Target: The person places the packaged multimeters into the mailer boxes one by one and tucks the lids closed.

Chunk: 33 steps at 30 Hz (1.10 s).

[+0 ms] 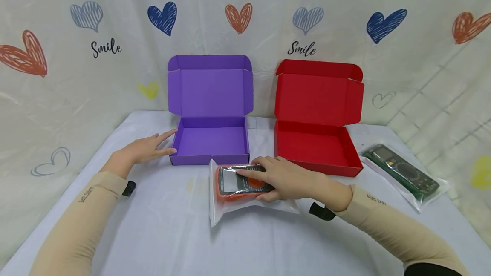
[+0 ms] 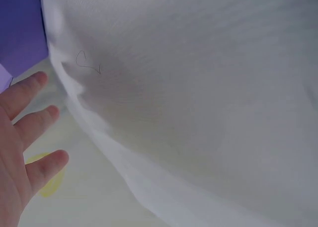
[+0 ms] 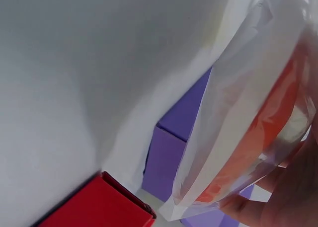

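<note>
In the head view my right hand [image 1: 285, 180] grips an orange and black multimeter [image 1: 230, 182] inside a clear plastic bag, in front of the two boxes. The right wrist view shows the bagged multimeter [image 3: 268, 122] tilted, with fingers curled round its side. My left hand [image 1: 149, 148] reaches to the left side of an open purple box [image 1: 212, 142], its fingers extended and its fingertips at the box's edge. Spread fingers of the left hand [image 2: 20, 142] also show in the left wrist view, beside a purple corner. No contents show in the purple box.
An open red box [image 1: 312, 144] stands right of the purple one, its lid raised. Farther right lies a green and black multimeter [image 1: 402, 171] in a clear bag. White cloth [image 1: 161, 225] covers the table. Behind it hangs a curtain [image 1: 207, 12] printed with hearts.
</note>
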Each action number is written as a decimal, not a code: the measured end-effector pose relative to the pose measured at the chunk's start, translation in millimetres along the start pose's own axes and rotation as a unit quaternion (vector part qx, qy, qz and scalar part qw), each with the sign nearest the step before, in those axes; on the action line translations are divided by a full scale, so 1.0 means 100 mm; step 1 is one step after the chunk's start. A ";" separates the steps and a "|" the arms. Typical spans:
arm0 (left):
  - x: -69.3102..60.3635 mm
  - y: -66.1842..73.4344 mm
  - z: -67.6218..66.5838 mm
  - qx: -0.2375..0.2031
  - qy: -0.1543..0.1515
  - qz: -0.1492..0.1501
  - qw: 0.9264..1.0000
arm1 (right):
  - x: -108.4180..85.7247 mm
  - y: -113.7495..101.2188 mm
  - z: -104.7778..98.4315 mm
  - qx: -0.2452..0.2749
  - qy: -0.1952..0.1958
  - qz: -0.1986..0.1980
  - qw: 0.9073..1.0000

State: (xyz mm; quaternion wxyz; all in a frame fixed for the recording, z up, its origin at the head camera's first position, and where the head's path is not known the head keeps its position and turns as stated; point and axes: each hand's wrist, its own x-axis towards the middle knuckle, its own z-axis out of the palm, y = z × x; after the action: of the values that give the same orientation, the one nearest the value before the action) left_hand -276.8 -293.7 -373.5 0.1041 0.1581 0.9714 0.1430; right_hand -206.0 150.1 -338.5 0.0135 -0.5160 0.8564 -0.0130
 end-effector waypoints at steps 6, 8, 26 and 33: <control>-0.02 0.01 0.01 -0.006 -0.003 0.000 1.000 | 0.03 0.05 -0.08 0.010 0.004 0.017 1.000; -0.03 0.01 0.01 -0.007 -0.003 -0.003 1.000 | 0.05 0.07 -0.12 0.011 0.010 0.023 1.000; -0.03 0.01 0.03 -0.017 -0.005 -0.006 1.000 | 0.32 0.30 -0.21 0.014 0.069 0.020 0.997; -0.03 0.02 0.02 -0.017 -0.005 -0.005 1.000 | 0.42 0.33 -0.27 0.011 0.058 0.025 0.998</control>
State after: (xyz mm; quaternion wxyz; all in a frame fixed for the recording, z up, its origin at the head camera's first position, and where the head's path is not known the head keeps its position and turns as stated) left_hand -272.9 -292.3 -374.5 0.1118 0.1526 0.9691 0.1582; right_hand -255.5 128.4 -313.3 -0.0305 -0.4924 0.8683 -0.0517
